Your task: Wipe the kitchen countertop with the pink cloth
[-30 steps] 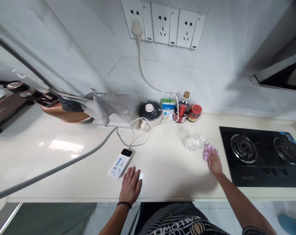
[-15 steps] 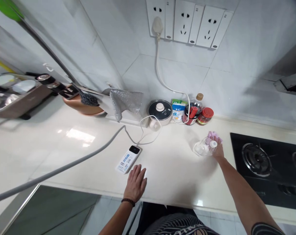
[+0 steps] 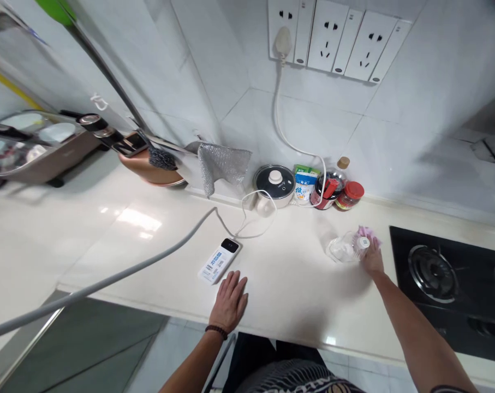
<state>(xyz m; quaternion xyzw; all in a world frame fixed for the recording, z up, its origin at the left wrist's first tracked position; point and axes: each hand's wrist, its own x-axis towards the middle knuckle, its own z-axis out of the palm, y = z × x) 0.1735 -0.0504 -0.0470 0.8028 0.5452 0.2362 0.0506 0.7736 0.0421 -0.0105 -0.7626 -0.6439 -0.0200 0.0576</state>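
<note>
My left hand lies flat and open on the cream counter, just below a white power bank. My right hand is stretched out to the right and closed on a pink cloth, which it presses to the counter. A clear glass jar with a white lid lies on its side right beside that hand and touches the cloth.
A black gas hob sits to the right. Against the wall stand a small lidded pot, a blue packet, a dark bottle and a red-lidded jar. A copper pan and grey rag lie left. A cable crosses the counter.
My right hand has slid the pink cloth from in front of the glass jar to behind and beside it. My left hand stays flat. The view has swung left.
</note>
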